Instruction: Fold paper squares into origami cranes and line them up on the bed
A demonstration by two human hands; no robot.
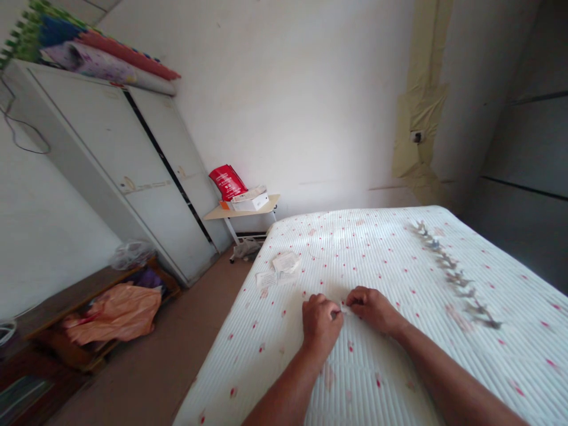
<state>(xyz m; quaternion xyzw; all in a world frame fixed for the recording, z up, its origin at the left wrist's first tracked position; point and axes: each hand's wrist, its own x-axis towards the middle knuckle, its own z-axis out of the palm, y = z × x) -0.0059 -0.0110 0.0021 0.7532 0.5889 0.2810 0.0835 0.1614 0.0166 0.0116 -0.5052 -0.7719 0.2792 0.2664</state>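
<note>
Both of my hands are over the middle of a white quilted bed cover (pixel 364 367) with red dots. A small whitish piece of paper (pixel 344 307) lies between them. My left hand (pixel 320 322) pinches its left side between thumb and fingers. From the right, my right hand (pixel 371 306) has its fingers closed on the paper's other side. Several printed paper slips (pixel 286 262) rest on the cover beyond my left hand. To the right, a row of several small folded grey paper shapes (pixel 457 277) runs along the cover.
A small table (pixel 269 205) past the bed's far left corner holds a red bag (pixel 227 182) and a white box (pixel 251 203). A grey cabinet (pixel 106 142) stands left, near a wooden bench (pixel 62 296) with an orange plastic bag (pixel 119 313).
</note>
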